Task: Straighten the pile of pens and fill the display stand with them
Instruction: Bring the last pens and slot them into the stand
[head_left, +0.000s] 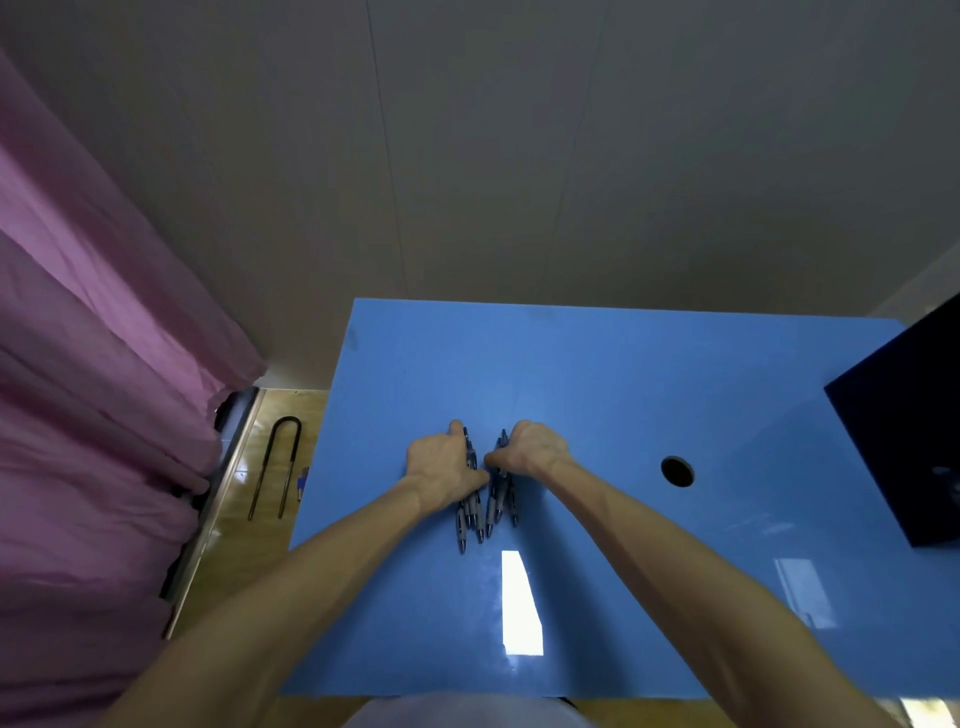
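Seen from the head camera, looking down, two bare forearms reach across a glossy blue table (597, 374). Both hands meet near its middle over a bundle of dark pens (485, 506). The left hand (441, 465) cups the bundle's left side, fingers curled around the pens. The right hand (530, 449) curls against the right side, its thumb pointing toward the left hand. Pen tips stick out toward the person, fanned unevenly on the tabletop. A round hole (677, 471) sits in the table to the right. A dark box (904, 431) stands at the right edge. Pink curtains (93, 389) hang at left, beside a black U-shaped bar (275, 467) on the wooden floor.
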